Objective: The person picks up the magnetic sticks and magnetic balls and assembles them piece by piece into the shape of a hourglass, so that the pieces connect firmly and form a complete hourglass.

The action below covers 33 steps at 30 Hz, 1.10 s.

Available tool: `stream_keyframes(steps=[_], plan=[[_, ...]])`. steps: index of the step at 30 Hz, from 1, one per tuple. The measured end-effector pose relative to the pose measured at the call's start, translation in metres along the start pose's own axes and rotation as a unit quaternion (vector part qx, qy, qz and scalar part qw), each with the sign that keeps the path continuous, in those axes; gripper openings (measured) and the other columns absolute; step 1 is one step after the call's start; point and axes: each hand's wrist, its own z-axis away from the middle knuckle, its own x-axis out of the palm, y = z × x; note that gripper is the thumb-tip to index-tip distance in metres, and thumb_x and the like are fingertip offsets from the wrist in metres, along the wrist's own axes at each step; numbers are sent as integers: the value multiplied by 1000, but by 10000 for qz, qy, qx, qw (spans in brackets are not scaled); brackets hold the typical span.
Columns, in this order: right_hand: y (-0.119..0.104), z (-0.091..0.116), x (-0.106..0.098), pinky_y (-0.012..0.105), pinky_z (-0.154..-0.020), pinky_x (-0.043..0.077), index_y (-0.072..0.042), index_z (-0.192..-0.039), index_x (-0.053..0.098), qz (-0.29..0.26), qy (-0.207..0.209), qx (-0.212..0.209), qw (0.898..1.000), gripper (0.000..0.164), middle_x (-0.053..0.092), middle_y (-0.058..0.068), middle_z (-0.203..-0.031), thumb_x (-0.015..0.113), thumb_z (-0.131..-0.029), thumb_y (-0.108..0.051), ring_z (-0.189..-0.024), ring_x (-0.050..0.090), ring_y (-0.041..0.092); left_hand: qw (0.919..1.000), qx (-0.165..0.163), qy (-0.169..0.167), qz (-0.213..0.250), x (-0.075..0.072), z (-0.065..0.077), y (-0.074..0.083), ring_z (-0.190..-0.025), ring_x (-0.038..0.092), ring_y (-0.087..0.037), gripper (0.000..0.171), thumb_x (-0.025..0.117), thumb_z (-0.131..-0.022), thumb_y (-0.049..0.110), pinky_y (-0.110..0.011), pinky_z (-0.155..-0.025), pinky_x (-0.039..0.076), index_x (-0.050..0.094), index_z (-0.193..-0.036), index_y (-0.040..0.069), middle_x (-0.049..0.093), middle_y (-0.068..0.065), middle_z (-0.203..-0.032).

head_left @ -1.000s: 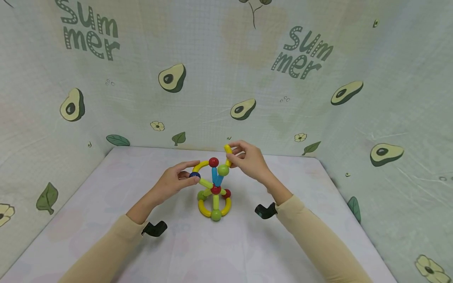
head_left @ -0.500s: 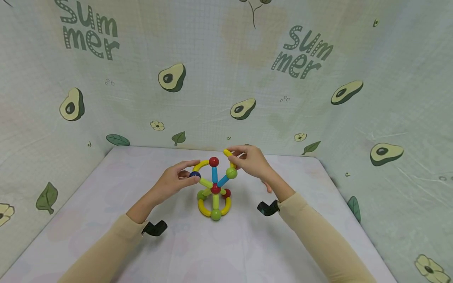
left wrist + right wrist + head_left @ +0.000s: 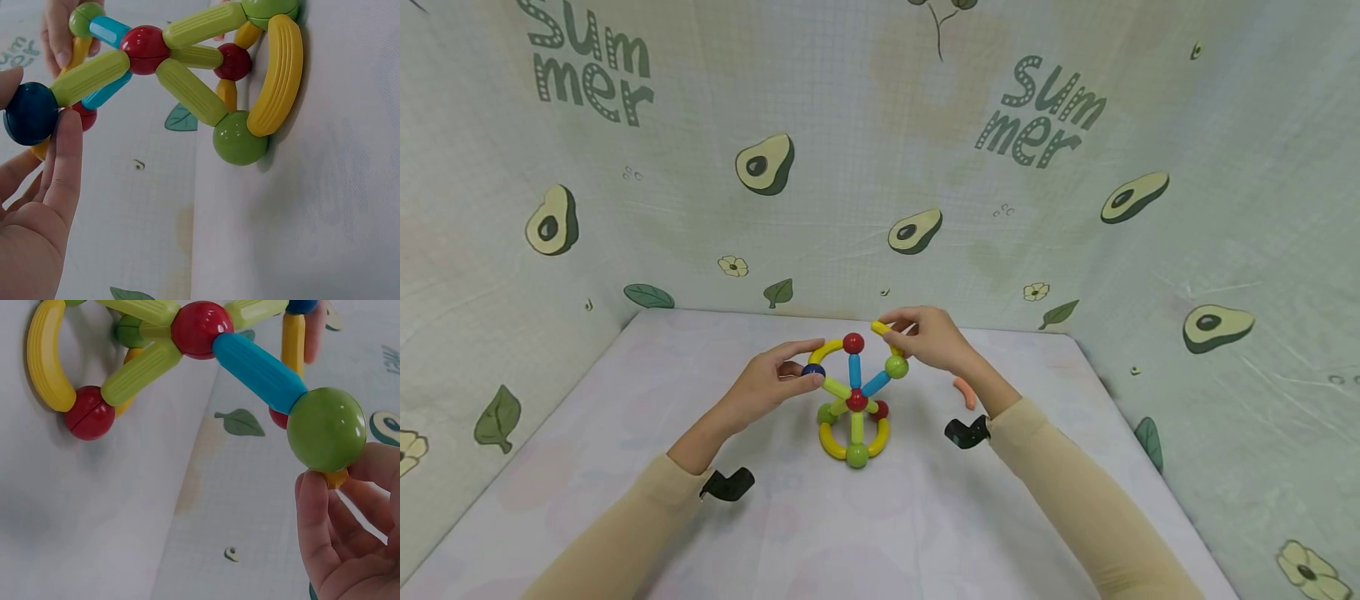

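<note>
A structure of magnetic balls and rods stands on the table, with a red ball (image 3: 145, 49) at its centre. Its base is a ring of yellow curved rods (image 3: 279, 75), red and green balls. My left hand (image 3: 766, 385) holds the dark blue ball (image 3: 30, 114) at the upper left between thumb and fingers. From that ball a yellow curved rod arches to the top red ball (image 3: 853, 343). On the right, my right hand (image 3: 931, 340) pinches another yellow curved rod (image 3: 880, 328). Its lower end meets the green ball (image 3: 327, 429) on a blue rod (image 3: 259, 370); its other end points toward the top red ball.
An orange curved rod (image 3: 965, 392) lies on the table (image 3: 880, 533) beneath the right forearm. Printed cloth walls (image 3: 820, 250) rise behind and at both sides. A black wrist camera mount (image 3: 728, 484) sticks out from the left sleeve, and another (image 3: 967, 432) from the right.
The green ball with its blue rod has swung right and slightly down, away from the top red ball. The right hand moved with it, tilting the yellow curved rod leftward. The left hand stayed put.
</note>
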Motion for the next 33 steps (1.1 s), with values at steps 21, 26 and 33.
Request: stream_keyframes(steps=[21,26,33], plan=[[-1,-6,2,29,-68,58,-17,-129,77,616,-312,-138,9975,29,75,5,-109,71,-102,-24,-86,68,20,10000,40,-9,-6,0,0,2,-112,63,-26,66,80,-95,48,-37,-93,59,56,-154,31,56,-4,-152],[-2,-6,3,29,-66,58,-15,-128,77,603,-377,-162,9973,29,76,6,-108,72,-101,-23,-82,68,19,10000,65,6,-22,0,0,2,-110,63,-26,66,80,-95,47,-37,-92,59,56,-154,31,56,-4,-152],[-3,-6,5,28,-63,57,-14,-128,77,536,-388,-159,9977,28,75,5,-106,72,-102,-23,-76,66,18,9999,107,-27,-99,0,2,5,-112,63,-26,68,81,-94,46,-37,-92,60,55,-155,31,54,-3,-154]])
